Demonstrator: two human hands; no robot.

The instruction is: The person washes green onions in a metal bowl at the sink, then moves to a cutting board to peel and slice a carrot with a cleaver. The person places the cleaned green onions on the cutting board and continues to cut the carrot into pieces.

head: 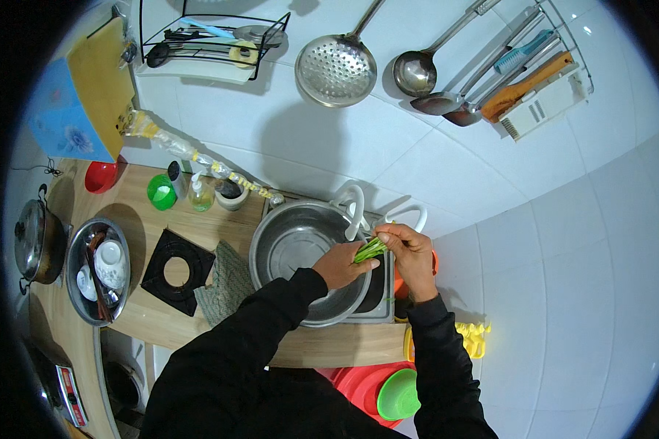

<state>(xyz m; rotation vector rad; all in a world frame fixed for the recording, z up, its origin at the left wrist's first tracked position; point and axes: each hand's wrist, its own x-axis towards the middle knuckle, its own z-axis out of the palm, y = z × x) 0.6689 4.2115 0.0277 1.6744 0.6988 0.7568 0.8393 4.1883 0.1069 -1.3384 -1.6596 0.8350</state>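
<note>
My left hand (340,265) grips a small bunch of green vegetable stems (370,250) above the right side of a large steel basin (269,241). My right hand (409,249) pinches the far end of the same stems with thumb and fingers. The basin sits over the sink (383,313), and its visible inside holds no vegetables. A white curved faucet (356,206) rises behind the basin, close to the stems. Part of the basin lies hidden behind my left hand and sleeve.
Left on the wooden counter (225,219) are a grey-green cloth (225,285), a black square stand (170,241), and a steel bowl (77,241) of dishes. A soap bottle (201,196) stands near the wall. An orange container (401,282) is right of the sink; a green basin (400,395) sits below the counter.
</note>
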